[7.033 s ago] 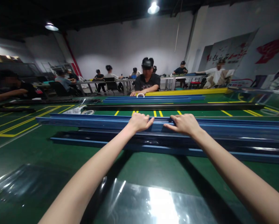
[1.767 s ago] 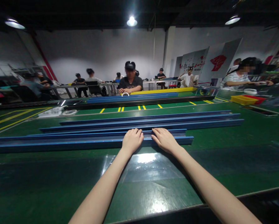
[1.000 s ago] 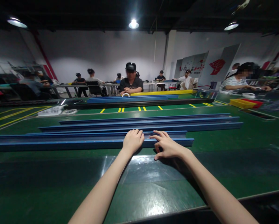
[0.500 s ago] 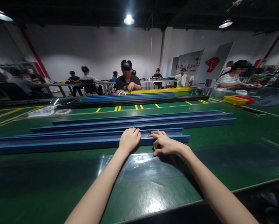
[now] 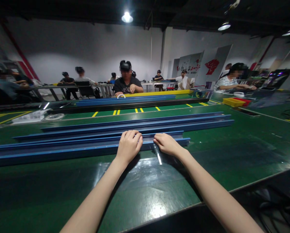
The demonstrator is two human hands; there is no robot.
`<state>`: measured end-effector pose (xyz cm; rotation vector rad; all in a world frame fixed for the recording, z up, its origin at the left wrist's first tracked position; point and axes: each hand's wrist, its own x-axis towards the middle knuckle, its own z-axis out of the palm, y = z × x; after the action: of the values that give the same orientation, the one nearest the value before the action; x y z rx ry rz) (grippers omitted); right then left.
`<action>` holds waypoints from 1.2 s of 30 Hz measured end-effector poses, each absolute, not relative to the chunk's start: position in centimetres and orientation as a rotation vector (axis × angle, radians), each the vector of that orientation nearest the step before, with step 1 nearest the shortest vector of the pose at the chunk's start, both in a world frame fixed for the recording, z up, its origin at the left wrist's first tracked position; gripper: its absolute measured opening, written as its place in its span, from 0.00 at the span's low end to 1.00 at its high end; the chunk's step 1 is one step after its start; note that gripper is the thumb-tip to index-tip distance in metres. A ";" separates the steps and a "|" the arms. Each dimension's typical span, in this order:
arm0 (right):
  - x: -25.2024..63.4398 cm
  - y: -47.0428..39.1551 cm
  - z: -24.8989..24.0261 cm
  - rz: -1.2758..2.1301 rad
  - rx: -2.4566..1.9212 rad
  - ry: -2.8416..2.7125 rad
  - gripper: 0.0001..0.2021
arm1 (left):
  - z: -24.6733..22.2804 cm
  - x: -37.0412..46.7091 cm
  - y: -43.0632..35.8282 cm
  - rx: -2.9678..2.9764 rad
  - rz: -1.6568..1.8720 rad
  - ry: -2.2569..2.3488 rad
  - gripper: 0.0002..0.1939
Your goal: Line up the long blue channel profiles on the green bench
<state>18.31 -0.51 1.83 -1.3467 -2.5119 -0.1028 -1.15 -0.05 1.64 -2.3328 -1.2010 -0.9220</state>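
Note:
Across the green table lies the nearest blue rail, an open channel. My left hand rests over it near its right end, fingers together and curled over the rail. Just to the right, my right hand is closed in a pinch at the rail. A glossy fold of clear film runs down from its fingertips. The rest of the clear film lies flat on the table in front of the rail.
More blue rails lie behind the nearest one. Farther back are a black rail, a yellow rail and a yellow tray. A person sits across the table, another at the right. The table's front edge slants up rightward.
My right hand's fingers have gone from spread to pinched together, and the film beneath them is now raised in a fold. My left hand stays on the rail. The whole view has shifted slightly.

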 end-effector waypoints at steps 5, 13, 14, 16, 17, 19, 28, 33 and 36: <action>18.5 -0.6 1.8 -0.405 -1.542 -2.395 0.14 | 1.3 -0.1 -1.0 -2.338 -0.937 -0.940 0.11; 19.6 -0.4 2.1 -0.561 -1.802 -2.088 0.17 | 0.4 0.3 -1.3 -2.401 -0.909 -0.698 0.16; 19.8 -0.4 2.2 -0.570 -1.825 -2.053 0.18 | 0.4 0.2 -1.4 -2.424 -0.902 -0.684 0.17; 20.3 -0.3 2.3 -0.585 -1.875 -2.002 0.18 | 0.5 0.1 -1.5 -2.490 -0.869 -0.662 0.21; 20.7 -0.2 2.4 -0.590 -1.901 -1.989 0.18 | 0.5 0.1 -1.6 -2.528 -0.843 -0.654 0.23; 21.4 0.0 2.4 -0.594 -1.951 -1.987 0.17 | 0.5 0.2 -1.7 -2.599 -0.780 -0.652 0.27; 23.9 1.1 1.7 -0.662 -1.999 -1.973 0.17 | 0.0 0.6 -1.3 -2.582 -0.636 -0.797 0.19; 24.0 1.1 1.4 -0.705 -1.906 -1.958 0.16 | -0.1 0.4 -0.9 -2.496 -0.618 -0.951 0.19; 23.7 1.1 1.4 -0.674 -1.856 -1.950 0.17 | -0.4 0.4 -0.7 -2.471 -0.584 -1.050 0.19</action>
<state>23.70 1.06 1.42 -1.8559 -1.9500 -0.6745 0.35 -0.69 -0.39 -2.4707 -1.0501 -0.5844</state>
